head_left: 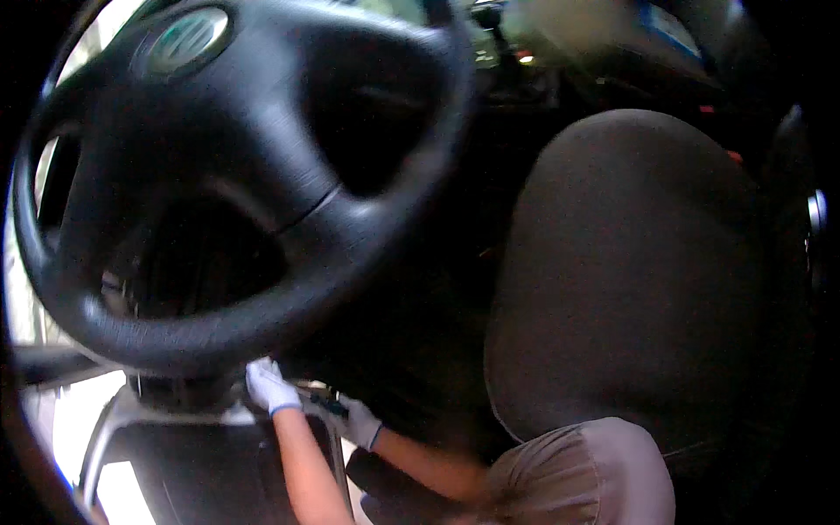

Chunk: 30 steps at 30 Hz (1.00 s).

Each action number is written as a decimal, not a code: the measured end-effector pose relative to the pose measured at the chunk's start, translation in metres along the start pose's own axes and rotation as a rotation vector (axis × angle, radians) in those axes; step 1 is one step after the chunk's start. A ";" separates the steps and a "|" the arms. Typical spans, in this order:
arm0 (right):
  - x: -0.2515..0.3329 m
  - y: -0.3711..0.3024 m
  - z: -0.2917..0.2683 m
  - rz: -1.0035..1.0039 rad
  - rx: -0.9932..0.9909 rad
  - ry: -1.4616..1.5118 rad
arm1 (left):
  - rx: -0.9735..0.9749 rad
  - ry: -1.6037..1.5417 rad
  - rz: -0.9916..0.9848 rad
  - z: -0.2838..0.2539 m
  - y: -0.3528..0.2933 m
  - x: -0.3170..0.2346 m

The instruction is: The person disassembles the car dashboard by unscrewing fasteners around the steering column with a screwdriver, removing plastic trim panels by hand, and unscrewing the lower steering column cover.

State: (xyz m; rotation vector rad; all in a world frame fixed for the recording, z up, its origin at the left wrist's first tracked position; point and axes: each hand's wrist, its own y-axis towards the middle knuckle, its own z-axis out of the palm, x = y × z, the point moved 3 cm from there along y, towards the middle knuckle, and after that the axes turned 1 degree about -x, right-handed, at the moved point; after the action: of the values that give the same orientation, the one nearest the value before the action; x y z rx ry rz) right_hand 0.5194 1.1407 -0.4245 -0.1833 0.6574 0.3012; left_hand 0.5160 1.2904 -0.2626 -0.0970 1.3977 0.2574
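1. The left hand (269, 385), in a white glove, reaches up under the steering wheel (254, 175); whether it grips anything cannot be told.
2. The right hand (354, 418), also gloved, is closed on a small dark tool (328, 404), held just right of the left hand.
3. Judged risk: working blind in that dark gap, the tool could slip.
4. The seat (630, 262) crowds the right forearm.

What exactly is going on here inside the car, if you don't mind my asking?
A person is leaning into a car, working low under the steering wheel. Both hands wear white gloves: the left hand presses up just beneath the wheel's lower rim, and the right hand sits beside it around a small dark object that is too blurred to identify. The dark driver's seat is unoccupied.
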 end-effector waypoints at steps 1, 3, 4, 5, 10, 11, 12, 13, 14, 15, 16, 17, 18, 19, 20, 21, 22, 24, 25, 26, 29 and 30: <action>0.013 0.009 -0.028 -0.127 0.104 -0.022 | -0.088 0.088 -0.018 0.018 -0.023 0.008; -0.010 -0.001 -0.017 -0.100 0.022 -0.051 | -0.146 0.113 0.023 -0.001 -0.036 -0.009; -0.015 0.001 -0.017 -0.170 -0.048 -0.129 | -0.150 0.105 0.024 -0.008 -0.035 -0.010; -0.014 -0.002 -0.020 -0.168 -0.048 -0.126 | -0.151 0.109 0.026 -0.015 -0.033 -0.010; -0.014 0.017 -0.034 -0.272 0.086 -0.408 | -0.077 0.029 -0.054 -0.014 -0.013 -0.001; -0.013 0.017 -0.031 -0.389 0.069 -0.532 | -0.049 0.013 -0.063 -0.018 -0.007 0.000; -0.029 0.010 -0.014 -0.172 -0.001 -0.193 | -0.073 0.014 -0.039 -0.037 0.001 -0.012; -0.033 0.007 -0.014 0.009 -0.079 0.147 | -0.066 0.020 -0.040 -0.040 0.000 -0.010; -0.034 0.009 -0.018 0.006 -0.080 0.145 | -0.059 0.025 -0.040 -0.042 -0.001 -0.010; -0.027 0.011 -0.028 -0.112 -0.025 -0.080 | -0.051 0.045 -0.048 -0.032 -0.008 -0.004; -0.019 0.014 -0.037 -0.178 0.000 -0.193 | -0.039 0.044 -0.063 -0.020 -0.016 0.004; -0.018 0.013 -0.035 -0.230 0.024 -0.307 | -0.067 0.082 -0.038 -0.016 -0.023 0.002; -0.017 0.013 -0.036 -0.139 -0.036 -0.109 | -0.095 0.120 -0.013 -0.013 -0.028 0.002; -0.016 0.013 -0.037 -0.049 -0.094 0.089 | -0.093 0.121 -0.017 -0.011 -0.029 0.002; -0.022 0.006 -0.022 -0.034 -0.095 0.087 | -0.111 0.124 0.001 -0.016 -0.027 -0.006; -0.032 -0.005 -0.002 -0.013 -0.116 0.094 | -0.135 0.127 0.023 -0.025 -0.024 -0.016; -0.033 -0.011 0.004 -0.013 -0.135 0.104 | -0.138 0.126 0.024 -0.023 -0.028 -0.019; -0.026 -0.016 -0.014 0.132 0.017 0.004 | -0.177 0.165 0.066 -0.018 -0.037 -0.021; -0.025 -0.014 -0.029 0.271 0.170 -0.096 | -0.170 0.165 0.057 -0.013 -0.039 -0.017; -0.021 -0.002 -0.042 0.246 0.167 -0.094 | -0.155 0.175 0.047 -0.003 -0.043 -0.009; -0.012 0.011 -0.046 -0.179 -0.097 -0.277 | -0.131 0.193 0.029 0.006 -0.049 0.002; -0.030 -0.006 -0.013 -0.050 -0.179 -0.089 | -0.157 0.196 0.061 -0.014 -0.038 -0.016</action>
State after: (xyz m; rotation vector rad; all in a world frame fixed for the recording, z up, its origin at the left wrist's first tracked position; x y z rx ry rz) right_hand 0.4915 1.1255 -0.4152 -0.3557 0.5370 0.3181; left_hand 0.5090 1.2487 -0.2523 -0.2138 1.5752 0.4172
